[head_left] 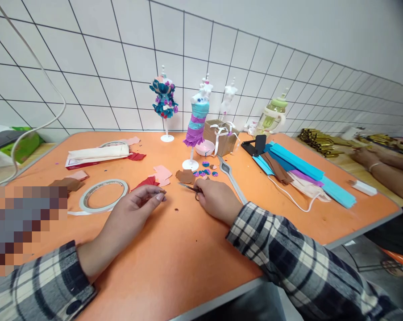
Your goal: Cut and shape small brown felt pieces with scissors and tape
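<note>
My left hand (pixel 141 200) pinches a small brown scrap (pixel 162 192), probably crepe paper, between thumb and fingertips above the orange table. In my right hand (pixel 216 196) is a pair of small scissors (pixel 189 187), its blades pointing left toward the scrap but apart from it. A brown paper piece (pixel 185 176) lies just behind the scissors. Beyond it stands a small white dress form (pixel 197 120) wrapped in blue and purple paper. Several small blue and purple paper pieces (pixel 206 165) lie by its base. Red paper (pixel 147 182) and pink paper (pixel 162 174) lie behind my left hand.
A roll of double-sided tape (pixel 84 203) lies at left. Behind are another decorated dress form (pixel 164 98), a cardboard box (pixel 218 133), a pink bowl (pixel 205 148) and a bottle (pixel 271 115). Folded coloured paper (pixel 298 162) lies right, near another person's arm (pixel 385 167).
</note>
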Demonstrator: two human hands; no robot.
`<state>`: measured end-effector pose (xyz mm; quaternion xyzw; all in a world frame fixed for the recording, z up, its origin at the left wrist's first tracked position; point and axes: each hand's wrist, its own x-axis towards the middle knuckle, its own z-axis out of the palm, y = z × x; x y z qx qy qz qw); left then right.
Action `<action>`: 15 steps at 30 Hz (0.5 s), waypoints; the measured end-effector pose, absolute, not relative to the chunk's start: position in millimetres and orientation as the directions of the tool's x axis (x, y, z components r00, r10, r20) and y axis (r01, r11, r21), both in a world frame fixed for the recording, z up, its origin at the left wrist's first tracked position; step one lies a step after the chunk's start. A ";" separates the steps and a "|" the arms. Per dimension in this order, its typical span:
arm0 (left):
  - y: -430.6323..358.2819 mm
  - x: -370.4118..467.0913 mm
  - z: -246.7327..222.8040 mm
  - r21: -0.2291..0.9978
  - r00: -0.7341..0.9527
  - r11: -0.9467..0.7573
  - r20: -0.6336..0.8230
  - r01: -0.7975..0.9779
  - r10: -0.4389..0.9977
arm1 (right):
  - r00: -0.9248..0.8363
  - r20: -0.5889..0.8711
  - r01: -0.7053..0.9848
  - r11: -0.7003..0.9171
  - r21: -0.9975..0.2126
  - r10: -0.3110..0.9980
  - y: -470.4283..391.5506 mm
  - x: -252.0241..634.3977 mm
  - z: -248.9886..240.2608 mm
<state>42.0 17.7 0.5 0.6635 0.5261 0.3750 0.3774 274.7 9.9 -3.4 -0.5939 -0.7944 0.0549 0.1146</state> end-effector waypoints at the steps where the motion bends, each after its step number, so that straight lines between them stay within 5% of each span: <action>1: 18.1 41.8 -0.1 0.894 0.166 -0.168 0.107 0.415 0.980 | -0.257 0.124 0.901 0.284 -0.327 0.958 12.7 276.5 -4.9; 4: 19.5 40.9 -1.9 0.887 0.193 -0.187 0.114 0.421 0.975 | -0.240 0.156 0.763 0.286 -0.579 0.958 13.6 275.5 -6.1; 7: 20.8 39.9 -3.7 0.874 0.242 -0.213 0.114 0.437 0.964 | -0.318 0.174 0.637 0.346 -0.689 0.932 3.9 266.3 -3.9; 15: 18.0 40.5 -2.0 0.859 0.302 -0.253 0.122 0.445 0.946 | -0.429 0.185 0.696 0.454 -0.557 0.884 -10.2 257.3 3.7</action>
